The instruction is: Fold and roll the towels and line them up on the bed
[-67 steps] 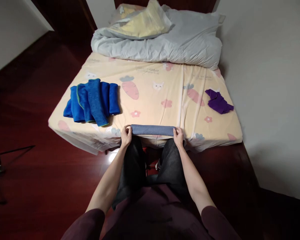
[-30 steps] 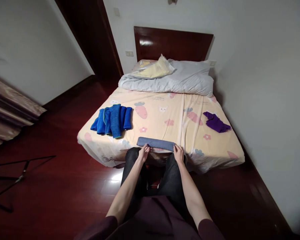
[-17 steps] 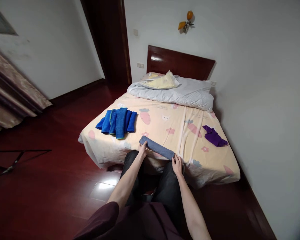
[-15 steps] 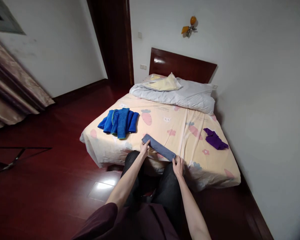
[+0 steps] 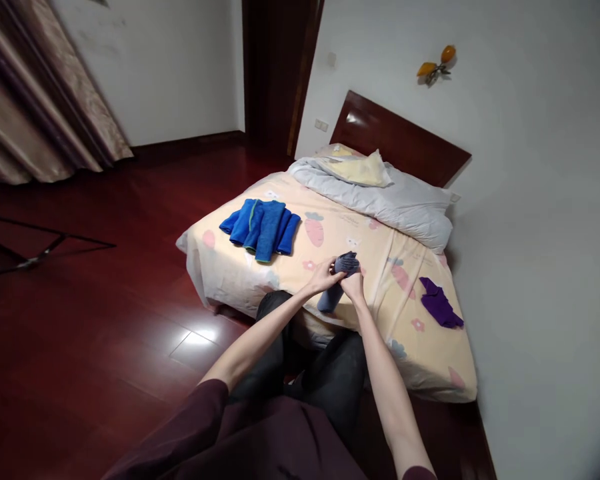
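Note:
A grey-blue cloth [image 5: 331,298] is held over the near edge of the bed, its upper end bunched and its lower part hanging down toward me. My left hand [image 5: 323,277] grips the bunched end from the left. On the right side of that end, my right hand [image 5: 353,285] is closed on the cloth, close beside the left one. Several blue cloths [image 5: 263,227] lie folded and overlapping on the bed to the left. To the right, a crumpled purple cloth [image 5: 441,303] rests near the bed's edge.
The bed [image 5: 290,193] has a patterned sheet, a grey-white quilt [image 5: 405,203] and a yellow pillow [image 5: 363,169] by the wooden headboard [image 5: 400,137]. A black metal stand [image 5: 65,238] is on the floor at left, below a curtain [image 5: 55,100].
The grey-blue cloth, earlier stretched flat between both hands, is now bunched at one end and turned more upright. My hands have come together. The view has turned left and tilted.

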Demonstrator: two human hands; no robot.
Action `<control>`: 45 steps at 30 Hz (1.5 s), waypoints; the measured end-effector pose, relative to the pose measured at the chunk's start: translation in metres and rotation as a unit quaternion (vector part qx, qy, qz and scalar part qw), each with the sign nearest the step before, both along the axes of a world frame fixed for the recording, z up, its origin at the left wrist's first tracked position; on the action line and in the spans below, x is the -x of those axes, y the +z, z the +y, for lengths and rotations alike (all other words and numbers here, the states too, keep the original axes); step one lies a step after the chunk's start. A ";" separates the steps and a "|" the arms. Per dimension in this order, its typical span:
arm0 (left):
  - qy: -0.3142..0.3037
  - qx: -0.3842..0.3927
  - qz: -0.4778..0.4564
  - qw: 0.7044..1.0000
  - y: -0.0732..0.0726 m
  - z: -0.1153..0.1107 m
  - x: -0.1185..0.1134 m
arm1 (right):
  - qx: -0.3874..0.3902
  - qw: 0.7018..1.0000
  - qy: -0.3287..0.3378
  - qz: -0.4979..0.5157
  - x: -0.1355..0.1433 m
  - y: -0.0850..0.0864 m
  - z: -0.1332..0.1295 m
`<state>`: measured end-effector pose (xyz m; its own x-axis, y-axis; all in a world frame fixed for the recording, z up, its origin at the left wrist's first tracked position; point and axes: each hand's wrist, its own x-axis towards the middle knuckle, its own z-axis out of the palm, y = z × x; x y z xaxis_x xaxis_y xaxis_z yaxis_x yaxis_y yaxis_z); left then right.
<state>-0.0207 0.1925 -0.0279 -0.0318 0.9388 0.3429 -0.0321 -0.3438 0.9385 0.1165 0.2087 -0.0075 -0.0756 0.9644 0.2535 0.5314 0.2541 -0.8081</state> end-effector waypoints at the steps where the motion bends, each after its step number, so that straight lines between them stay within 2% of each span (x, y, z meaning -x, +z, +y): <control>1: 0.010 -0.002 -0.015 1.000 0.000 0.001 0.011 | -0.006 1.000 0.000 0.005 0.010 0.003 0.003; 4: 0.019 0.001 -0.086 0.996 -0.016 0.004 0.047 | -0.008 1.000 -0.019 0.015 0.041 0.010 0.007; 6: 0.009 0.020 -0.113 0.993 -0.037 0.003 0.070 | -0.010 0.999 -0.036 0.027 0.064 0.014 0.010; 9: 0.018 0.066 -0.097 0.993 -0.071 -0.003 0.095 | -0.019 0.997 -0.033 0.068 0.100 0.017 0.018; 12: 0.080 0.118 -0.057 0.988 -0.098 -0.006 0.108 | -0.026 0.993 -0.016 0.116 0.136 0.015 0.027; 15: 0.147 0.142 -0.040 0.978 -0.113 0.000 0.116 | -0.036 0.989 -0.005 0.144 0.166 0.010 0.033; 18: 0.199 0.131 -0.022 0.971 -0.120 0.013 0.125 | -0.040 0.985 0.010 0.168 0.187 0.008 0.040; 24: 0.250 0.112 0.046 0.961 -0.124 0.043 0.145 | -0.069 0.977 0.052 0.193 0.214 0.007 0.067; 29: 0.284 0.103 0.031 0.953 -0.139 0.061 0.150 | -0.068 0.977 0.068 0.193 0.227 -0.009 0.086; 36: 0.279 0.163 0.016 0.946 -0.171 0.061 0.149 | 0.007 0.990 0.044 0.133 0.227 -0.044 0.095; 39: 0.271 0.173 0.013 0.947 -0.174 0.060 0.149 | 0.005 0.990 0.046 0.136 0.228 -0.048 0.099; 45: 0.263 0.181 0.004 0.947 -0.169 0.061 0.151 | 0.004 0.990 0.041 0.133 0.232 -0.045 0.099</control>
<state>-0.1718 0.2532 -0.1965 -0.5272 0.8497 0.0030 0.0626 0.0353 0.9974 -0.1153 0.3072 -0.0526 -0.0861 0.9596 0.2680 0.2778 0.2815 -0.9185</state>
